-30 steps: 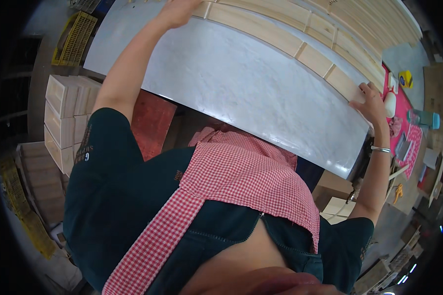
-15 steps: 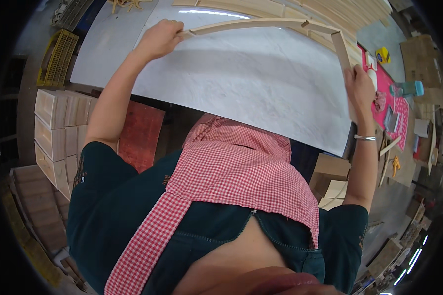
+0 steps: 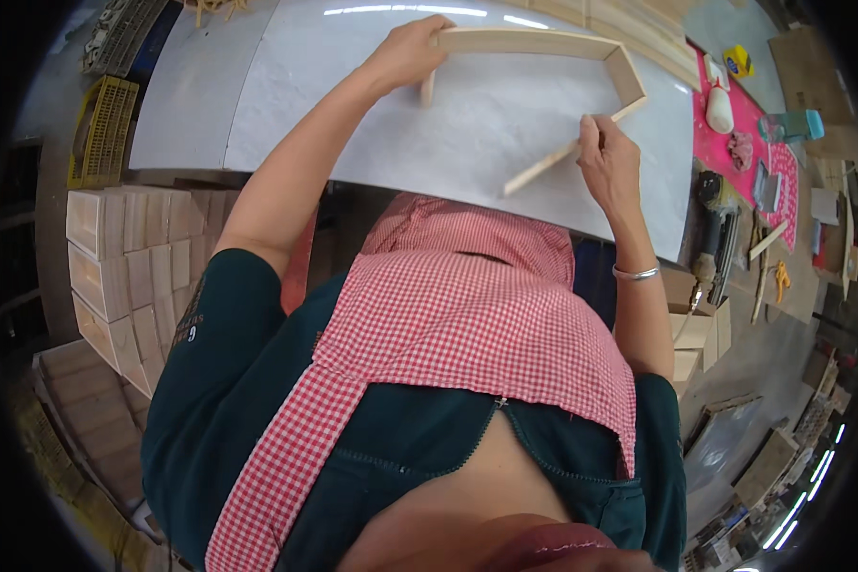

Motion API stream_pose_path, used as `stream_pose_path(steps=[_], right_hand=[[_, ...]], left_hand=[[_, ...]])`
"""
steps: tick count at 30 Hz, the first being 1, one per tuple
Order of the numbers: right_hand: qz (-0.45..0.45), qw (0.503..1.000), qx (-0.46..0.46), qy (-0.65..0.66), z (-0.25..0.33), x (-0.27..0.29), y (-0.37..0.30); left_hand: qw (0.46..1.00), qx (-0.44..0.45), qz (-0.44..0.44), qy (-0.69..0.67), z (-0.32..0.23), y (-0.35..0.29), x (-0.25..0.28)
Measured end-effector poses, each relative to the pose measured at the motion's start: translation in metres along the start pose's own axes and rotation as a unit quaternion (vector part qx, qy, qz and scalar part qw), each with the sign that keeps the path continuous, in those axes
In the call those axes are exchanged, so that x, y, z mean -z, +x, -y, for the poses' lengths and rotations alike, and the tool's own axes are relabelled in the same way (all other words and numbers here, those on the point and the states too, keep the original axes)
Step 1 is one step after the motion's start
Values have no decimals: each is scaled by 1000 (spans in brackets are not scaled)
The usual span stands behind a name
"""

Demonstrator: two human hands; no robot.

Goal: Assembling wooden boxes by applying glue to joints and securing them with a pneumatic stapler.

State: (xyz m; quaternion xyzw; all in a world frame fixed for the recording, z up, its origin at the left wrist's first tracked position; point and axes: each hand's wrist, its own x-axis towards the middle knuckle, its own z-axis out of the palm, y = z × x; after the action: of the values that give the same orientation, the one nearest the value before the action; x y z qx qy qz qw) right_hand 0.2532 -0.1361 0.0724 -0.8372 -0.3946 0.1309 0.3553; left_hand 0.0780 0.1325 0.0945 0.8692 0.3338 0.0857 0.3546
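Head view, the only one: wood strip (image 3: 534,41) is up at the far side of the white table (image 3: 448,133), bent at its corners into a part-closed frame. Long panel runs across the back, short panel angles toward the person at right, another slants back in to a loose end over the near part of the table; a short piece drops at left. Left hand (image 3: 410,55): fingers curled closed around the back left corner, fingertips partly hidden. Right hand (image 3: 612,162): closed on the slanting panel, thumb on top, loose end sticking out past it. Can't tell if the lower edges touch the table. Planks (image 3: 653,43) lie behind; white bottle (image 3: 720,110) sits on the pink mat (image 3: 710,145) at right. Handling, my read: light, panels stiff, corners floppy and the weak spot; dry wood, so not slippery. Grip flat panel faces near the corners, support both sides, don't twist the joints.
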Motion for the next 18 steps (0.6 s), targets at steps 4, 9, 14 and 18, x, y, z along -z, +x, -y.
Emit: stream_pose_path(steps=[4,9,14,18], right_hand=[[23,993,79,-87,13,-5,-22],[-21,931,282,-229,35,-1,-9],[-19,901,364,-236,28,-21,6],[23,922,316,-224,25,-32,11]], left_hand=[[997,42,9,-69,-9,-8,-5],[995,-3,-9,-101,7,2,-28],[993,-41,-43,-103,17,7,-49],[993,-24,-60,-97,14,6,-53]])
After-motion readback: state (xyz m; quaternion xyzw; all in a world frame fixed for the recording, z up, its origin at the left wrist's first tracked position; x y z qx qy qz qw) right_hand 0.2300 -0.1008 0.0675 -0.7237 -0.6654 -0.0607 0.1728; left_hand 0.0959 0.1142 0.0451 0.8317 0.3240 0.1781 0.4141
